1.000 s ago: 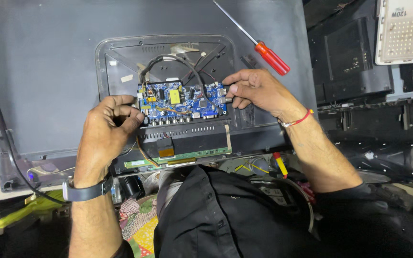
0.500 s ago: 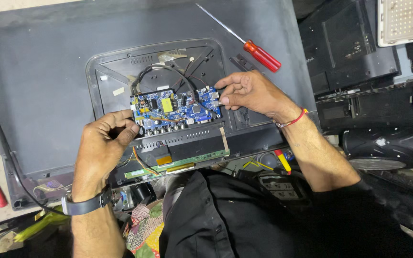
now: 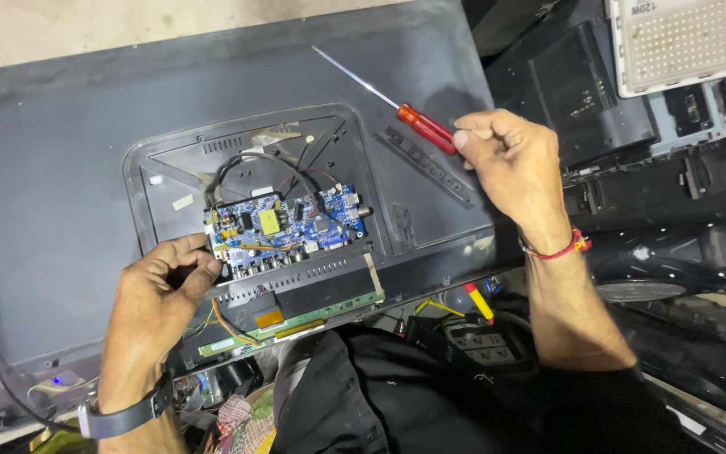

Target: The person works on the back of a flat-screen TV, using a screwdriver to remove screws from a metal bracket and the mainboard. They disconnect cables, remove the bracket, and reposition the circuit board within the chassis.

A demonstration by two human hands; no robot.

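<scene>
Your right hand point(image 3: 510, 164) is curled, fingertips closing on the red translucent handle of one screwdriver point(image 3: 397, 105), which lies on the television back point(image 3: 60, 168) near its upper right corner, thin steel shaft pointing up-left. Your left hand point(image 3: 161, 290) pinches the left edge of one blue circuit board point(image 3: 283, 223), rectangular, studded with small parts and one yellow square label near its middle. The board sits in the recessed panel at the middle of the matt dark-grey plastic back. Black cables point(image 3: 254, 164) loop above it. One narrow green strip board point(image 3: 296, 319) lies along the lower edge. Off the right edge: one white perforated panel point(image 3: 686, 42).
</scene>
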